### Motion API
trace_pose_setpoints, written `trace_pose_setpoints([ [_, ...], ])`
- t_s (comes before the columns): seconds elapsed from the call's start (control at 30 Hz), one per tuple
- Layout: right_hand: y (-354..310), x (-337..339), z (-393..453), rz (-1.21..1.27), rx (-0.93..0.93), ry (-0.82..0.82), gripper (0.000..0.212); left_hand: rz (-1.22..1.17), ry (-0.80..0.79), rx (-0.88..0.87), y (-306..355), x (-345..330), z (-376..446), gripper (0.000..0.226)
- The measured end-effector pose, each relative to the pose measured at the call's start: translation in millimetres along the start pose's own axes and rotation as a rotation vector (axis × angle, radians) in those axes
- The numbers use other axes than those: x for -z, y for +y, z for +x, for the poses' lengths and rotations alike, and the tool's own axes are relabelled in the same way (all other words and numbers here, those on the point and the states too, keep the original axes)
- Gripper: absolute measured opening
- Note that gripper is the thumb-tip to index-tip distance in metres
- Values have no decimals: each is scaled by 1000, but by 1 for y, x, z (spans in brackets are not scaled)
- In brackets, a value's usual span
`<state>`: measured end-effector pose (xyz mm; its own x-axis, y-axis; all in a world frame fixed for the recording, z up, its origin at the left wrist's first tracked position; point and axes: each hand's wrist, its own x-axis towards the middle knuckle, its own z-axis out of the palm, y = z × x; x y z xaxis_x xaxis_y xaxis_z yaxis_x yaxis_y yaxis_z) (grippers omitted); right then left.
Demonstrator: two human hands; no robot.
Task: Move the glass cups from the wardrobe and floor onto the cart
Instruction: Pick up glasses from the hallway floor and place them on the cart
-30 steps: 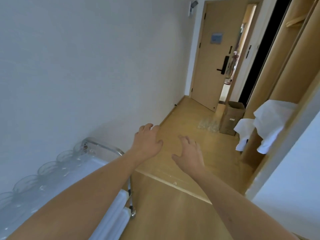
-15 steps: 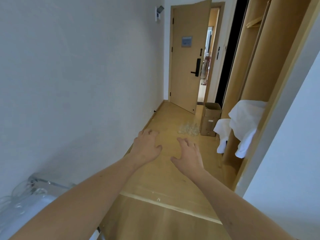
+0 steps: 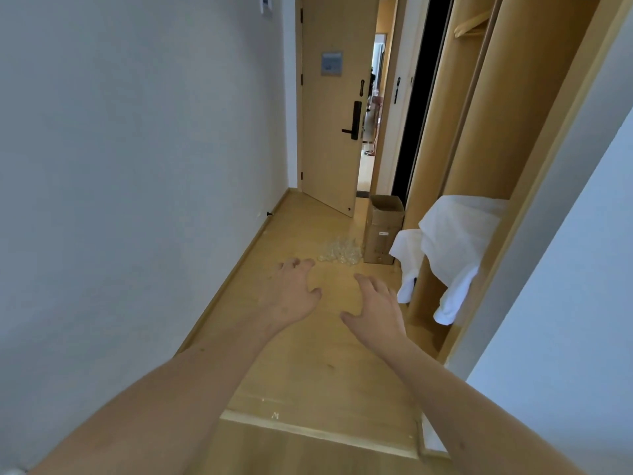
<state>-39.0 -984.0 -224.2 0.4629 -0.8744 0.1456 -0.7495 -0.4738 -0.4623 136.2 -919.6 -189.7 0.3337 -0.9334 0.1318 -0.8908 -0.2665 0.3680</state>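
Observation:
Several clear glass cups [image 3: 339,251] stand in a cluster on the wooden floor down the corridor, beside a cardboard box. Both my arms reach forward, empty. My left hand [image 3: 295,292] hangs with fingers loosely spread, short of the cups. My right hand [image 3: 375,309] is beside it, fingers relaxed and holding nothing. The open wardrobe [image 3: 479,159] lines the right side. The cart is out of view.
A cardboard box [image 3: 383,231] stands by the wardrobe's far end. White cloths [image 3: 455,241] drape over a wardrobe shelf edge into the passage. The room door [image 3: 334,108] stands ajar at the corridor's end. A white wall runs along the left.
The view has swung right and forward along the corridor; the cart with its cups has dropped out of sight at lower left. The floor cups and box are nearer. Both hands stay empty.

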Motion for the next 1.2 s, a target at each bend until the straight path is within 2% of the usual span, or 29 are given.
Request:
trace_pose_setpoints([
  [0.27, -1, -40, 111, -8, -80, 21, 81, 22, -14, -87, -37, -15, 131, 62],
  [0.53, -36, -71, 245, 48, -123, 57, 76, 16, -65, -108, -96, -7, 266, 63],
  [0.77, -49, -99, 330, 32, -166, 5, 78, 76, -89, -140, -128, -11, 359, 62],
  [0.97, -20, -115, 400, 33, -206, -21, 78, 53, -133, -127, -139, -33, 429, 63],
  [1.2, 41, -128, 509, 31, -186, -36, 79, 73, -113, -89, -133, -74, 537, 63],
])
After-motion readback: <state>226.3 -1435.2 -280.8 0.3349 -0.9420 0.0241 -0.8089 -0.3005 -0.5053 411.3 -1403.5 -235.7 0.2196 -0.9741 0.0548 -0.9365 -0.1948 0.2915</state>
